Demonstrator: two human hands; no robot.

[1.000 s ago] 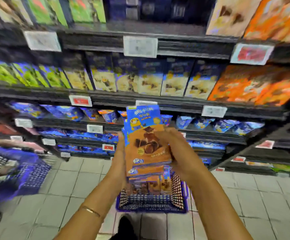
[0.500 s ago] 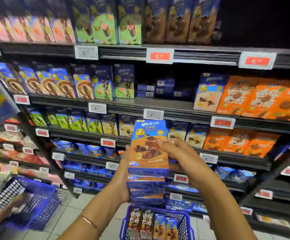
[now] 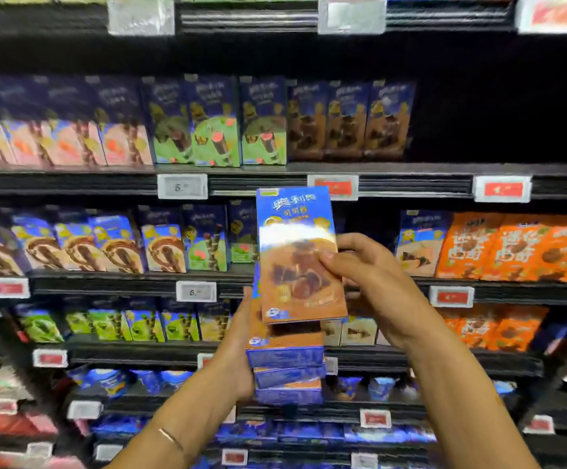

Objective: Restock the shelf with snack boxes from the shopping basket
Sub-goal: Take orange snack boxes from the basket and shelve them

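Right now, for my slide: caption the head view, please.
Right hand pinches top blue-and-brown cardboard snack box; left hand holds the stack beneath.

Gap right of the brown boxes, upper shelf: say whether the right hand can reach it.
Probably yes. The right hand holds the top box of the stack, and nothing stands between it and the gap beside the brown boxes; it only has to stretch upward.

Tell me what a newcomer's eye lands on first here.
Centre frame, the right hand pinches a blue-and-brown snack box upright above the stack of like boxes that the left hand holds. Behind, at right, bright orange boxes stand out; above them a dark gap lies beside brown boxes.
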